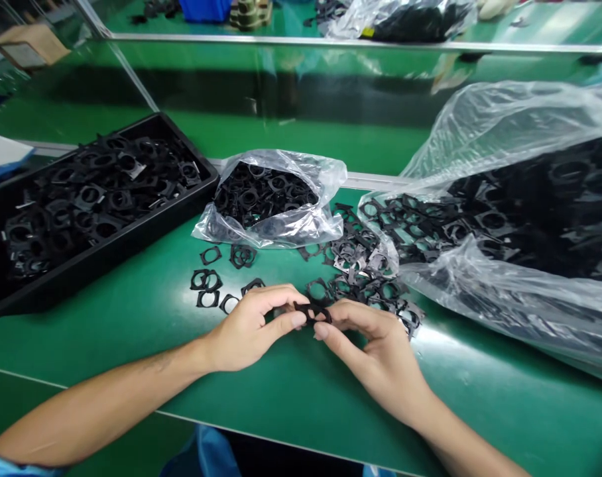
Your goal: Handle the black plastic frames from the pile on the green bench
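Note:
Between my two hands is a small black ring-shaped plastic part (313,312), tilted and partly covered by fingers. My left hand (254,324) pinches its left end between thumb and fingers. The thumb and fingers of my right hand (375,344) close on its right end. Whether more than one part is stacked there I cannot tell. Just beyond my left hand lie several loose black ring parts (208,299) on the green table (261,411). Past my right hand spreads a loose heap of similar parts (355,265).
A black bin (146,228) full of similar parts stands at the left. At the back middle sits a small clear plastic bag (331,175) of parts. A large open plastic bag (480,291) spills parts at the right. Behind runs a raised shelf (291,40) with a blue container (205,9).

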The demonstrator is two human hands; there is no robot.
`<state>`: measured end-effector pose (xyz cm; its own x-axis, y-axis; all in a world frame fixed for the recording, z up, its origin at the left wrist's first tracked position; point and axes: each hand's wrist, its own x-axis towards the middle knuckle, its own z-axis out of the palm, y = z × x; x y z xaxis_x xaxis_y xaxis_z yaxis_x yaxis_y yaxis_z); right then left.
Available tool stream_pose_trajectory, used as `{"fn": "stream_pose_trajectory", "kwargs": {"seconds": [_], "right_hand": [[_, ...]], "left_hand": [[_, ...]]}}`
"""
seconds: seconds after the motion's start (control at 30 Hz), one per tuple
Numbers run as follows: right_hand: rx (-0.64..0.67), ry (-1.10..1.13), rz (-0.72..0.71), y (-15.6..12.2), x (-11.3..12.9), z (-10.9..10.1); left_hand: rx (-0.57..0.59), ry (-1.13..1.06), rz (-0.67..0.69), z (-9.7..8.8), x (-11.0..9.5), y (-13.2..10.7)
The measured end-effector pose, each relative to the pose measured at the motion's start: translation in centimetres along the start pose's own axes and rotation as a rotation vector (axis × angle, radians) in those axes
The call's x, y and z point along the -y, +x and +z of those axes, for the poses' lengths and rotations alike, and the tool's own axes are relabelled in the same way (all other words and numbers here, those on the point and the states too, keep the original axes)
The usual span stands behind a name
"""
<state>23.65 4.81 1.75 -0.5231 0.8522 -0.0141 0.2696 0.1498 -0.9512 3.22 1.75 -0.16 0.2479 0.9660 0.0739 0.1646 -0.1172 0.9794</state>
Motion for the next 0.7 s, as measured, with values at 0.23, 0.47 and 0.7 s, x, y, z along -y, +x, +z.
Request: {"fn": "stream_pose_trajectory", "kwargs": {"seconds": [0.23, 0.47, 0.7], "right_hand": [[0.025, 0.157, 0.072, 0.1, 0.1, -0.2], [0.082, 0.430, 0.229, 0.5, 0.2, 0.0], [0.038, 0.557, 0.313, 0.5, -0.9, 0.7]], "left_hand": [[0.028, -0.008, -0.025, -0.2, -0.1, 0.0], [0.059, 0.010, -0.062, -0.6, -0.3, 0.0], [0.014, 0.141, 0.030, -0.6, -0.5, -0.2]]}}
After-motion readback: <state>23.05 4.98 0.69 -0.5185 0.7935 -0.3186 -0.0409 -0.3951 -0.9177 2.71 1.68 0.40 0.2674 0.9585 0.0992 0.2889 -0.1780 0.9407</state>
